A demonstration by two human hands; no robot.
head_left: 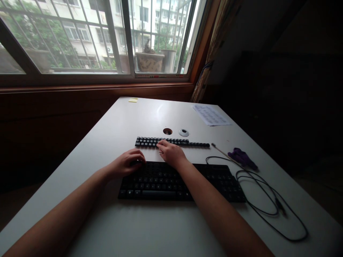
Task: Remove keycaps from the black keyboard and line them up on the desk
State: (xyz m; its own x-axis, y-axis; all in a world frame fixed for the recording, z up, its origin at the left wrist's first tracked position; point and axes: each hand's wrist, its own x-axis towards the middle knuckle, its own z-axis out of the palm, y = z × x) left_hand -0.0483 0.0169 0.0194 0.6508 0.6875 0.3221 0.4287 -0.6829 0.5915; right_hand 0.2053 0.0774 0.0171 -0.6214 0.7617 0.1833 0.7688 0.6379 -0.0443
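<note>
A black keyboard point(166, 194) lies flat on the white table, with keycaps visible on its lower rows. Behind it, loose black keycaps point(143, 142) stand lined up in several rows. My right hand point(171, 152) reaches across the keyboard, its thumb and fingertips pinched together at a keycap in the front row. A small bright bit under those fingers is too small to make out. At the keyboard's back left corner, my left hand point(128, 162) is curled over the edge, fingers bent and thumb tucked beneath. Its fingertips are partly hidden in shadow.
A black cable point(270, 214) loops over the table's right side. Nearby lie a purple cloth point(242, 158) and a thin stick point(221, 151). Farther back are a round table hole point(167, 131), its white cover point(183, 132), printed papers point(211, 116) and yellow sticky notes point(133, 100).
</note>
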